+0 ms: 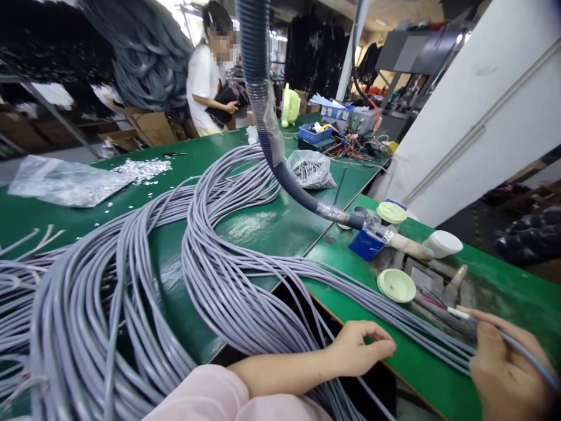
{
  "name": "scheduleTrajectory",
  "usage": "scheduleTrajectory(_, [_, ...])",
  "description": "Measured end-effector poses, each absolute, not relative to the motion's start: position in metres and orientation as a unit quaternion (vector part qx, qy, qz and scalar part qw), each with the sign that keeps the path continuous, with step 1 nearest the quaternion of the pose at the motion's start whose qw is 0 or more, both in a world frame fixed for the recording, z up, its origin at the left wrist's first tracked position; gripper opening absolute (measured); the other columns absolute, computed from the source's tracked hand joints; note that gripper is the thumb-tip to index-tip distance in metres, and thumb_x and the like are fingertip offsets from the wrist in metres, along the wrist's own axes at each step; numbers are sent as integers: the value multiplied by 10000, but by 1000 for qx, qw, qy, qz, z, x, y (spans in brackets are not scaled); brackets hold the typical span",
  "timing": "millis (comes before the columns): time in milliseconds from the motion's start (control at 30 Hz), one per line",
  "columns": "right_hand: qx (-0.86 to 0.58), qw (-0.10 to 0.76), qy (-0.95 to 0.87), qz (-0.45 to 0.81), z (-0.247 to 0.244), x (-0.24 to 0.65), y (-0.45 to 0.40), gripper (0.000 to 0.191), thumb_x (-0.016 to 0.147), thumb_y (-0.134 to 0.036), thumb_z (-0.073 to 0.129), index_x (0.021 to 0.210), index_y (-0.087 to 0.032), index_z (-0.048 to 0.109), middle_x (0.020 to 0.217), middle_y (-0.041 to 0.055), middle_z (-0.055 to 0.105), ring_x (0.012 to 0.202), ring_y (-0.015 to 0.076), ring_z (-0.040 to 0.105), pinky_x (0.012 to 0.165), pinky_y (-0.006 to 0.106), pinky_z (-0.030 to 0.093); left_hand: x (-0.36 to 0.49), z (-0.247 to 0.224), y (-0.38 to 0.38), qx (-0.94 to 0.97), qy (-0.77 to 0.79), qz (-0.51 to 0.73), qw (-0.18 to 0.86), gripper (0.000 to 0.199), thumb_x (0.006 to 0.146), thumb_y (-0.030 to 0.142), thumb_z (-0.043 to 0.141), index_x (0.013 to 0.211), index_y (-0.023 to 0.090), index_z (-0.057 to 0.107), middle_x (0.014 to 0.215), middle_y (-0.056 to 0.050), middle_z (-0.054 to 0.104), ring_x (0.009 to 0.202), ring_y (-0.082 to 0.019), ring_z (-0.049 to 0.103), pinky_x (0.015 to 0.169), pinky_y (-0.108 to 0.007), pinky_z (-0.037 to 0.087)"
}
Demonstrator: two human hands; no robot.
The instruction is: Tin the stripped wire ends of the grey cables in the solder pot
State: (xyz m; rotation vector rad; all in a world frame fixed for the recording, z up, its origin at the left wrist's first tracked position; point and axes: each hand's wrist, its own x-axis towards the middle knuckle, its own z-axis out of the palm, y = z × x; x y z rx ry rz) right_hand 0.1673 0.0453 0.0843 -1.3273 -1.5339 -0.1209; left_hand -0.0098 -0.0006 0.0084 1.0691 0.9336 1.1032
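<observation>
My right hand (508, 362) pinches a grey cable (521, 346) near its end. That end has a short white section, and thin dark red wires stick out of it toward a pale green dish (397, 285). A bundle of grey cables (421, 330) runs across the bench and ends beside the same hand. My left hand (362, 349) hovers over the bench's front edge, fingers loosely curled and thumb meeting the forefinger, with nothing visible between them. Beneath the left forearm hang more grey cables (245, 310) in a large looped coil.
A ribbed dark hose (289, 181) hangs down to a blue box (367, 244) on the bench. Nearby sit a white cup (443, 243) and another green dish (391, 212). Bags of small metal parts (312, 169), blue bins (315, 132) and loose wires lie farther back. A person (205, 82) stands across the bench.
</observation>
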Motion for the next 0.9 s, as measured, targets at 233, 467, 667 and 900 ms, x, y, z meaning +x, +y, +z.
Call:
scheduleTrajectory(233, [-548, 453, -701, -58, 83, 169, 87, 198, 895, -353, 493, 857, -238, 650, 871, 101, 697, 875, 241, 647, 829, 397, 489, -11, 7, 5, 453, 423, 487, 615, 214, 786, 370, 629, 763, 164, 684, 704, -32, 679, 706, -158, 594, 718, -277, 463])
scheduleTrajectory(467, [-587, 377, -717, -11, 81, 156, 108, 201, 905, -310, 472, 831, -221, 637, 860, 51, 692, 877, 214, 608, 830, 325, 438, -13, -3, 10, 458, 411, 456, 643, 265, 806, 403, 626, 834, 146, 686, 729, -45, 667, 698, -153, 598, 655, -252, 470])
scheduleTrajectory(667, [-589, 338, -734, 18, 73, 148, 116, 183, 900, -281, 487, 823, -226, 643, 868, 31, 700, 868, 209, 599, 823, 312, 412, -13, -9, 10, 453, 407, 467, 642, 224, 782, 376, 667, 805, 156, 704, 741, -38, 682, 729, -151, 613, 712, -247, 462])
scheduleTrajectory(900, [-596, 336, -728, 34, 62, 146, 119, 194, 900, -292, 490, 810, -227, 648, 836, 28, 702, 843, 200, 609, 818, 302, 406, -14, -7, 10, 463, 408, 461, 638, 202, 793, 356, 661, 809, 160, 706, 718, -31, 686, 726, -150, 613, 743, -251, 449])
